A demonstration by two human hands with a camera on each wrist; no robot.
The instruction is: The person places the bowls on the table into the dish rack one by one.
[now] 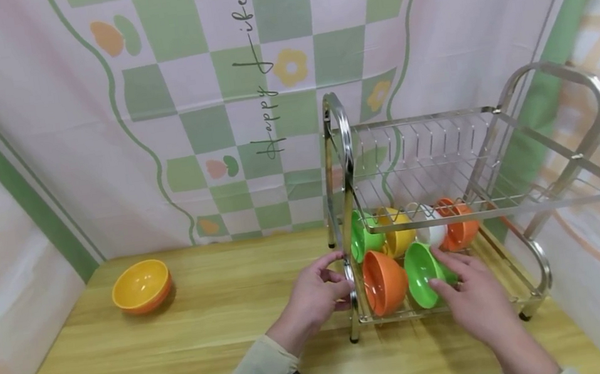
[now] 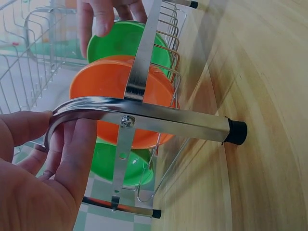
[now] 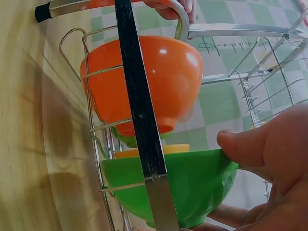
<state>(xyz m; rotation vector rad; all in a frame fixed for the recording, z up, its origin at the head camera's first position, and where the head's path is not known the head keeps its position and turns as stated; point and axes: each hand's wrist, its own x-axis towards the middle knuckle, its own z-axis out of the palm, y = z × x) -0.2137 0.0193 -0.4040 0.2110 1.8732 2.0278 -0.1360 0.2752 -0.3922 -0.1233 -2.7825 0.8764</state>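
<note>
A two-tier metal dish rack (image 1: pixel 343 143) stands on the right of the table. My left hand (image 1: pixel 315 299) grips the curved tube of its left side, thumb and fingers around the metal in the left wrist view. On the lower tier, my right hand (image 1: pixel 476 296) holds a green bowl (image 1: pixel 418 275) tipped on its side, the thumb at its rim and the fingers behind it. Left of that bowl, an orange bowl (image 1: pixel 389 282) leans on edge in the front row. Behind them stand a green bowl (image 1: pixel 366 241), a yellow bowl (image 1: pixel 401 241), a white bowl (image 1: pixel 434 234) and another orange bowl (image 1: pixel 462 232).
At the far left of the wooden table (image 1: pixel 212 344) sits a bowl (image 1: pixel 142 286), yellow inside and orange outside. The upper tier's wire shelf (image 1: pixel 422 164) overhangs the back row of bowls. A checkered cloth (image 1: pixel 171 27) hangs behind the table.
</note>
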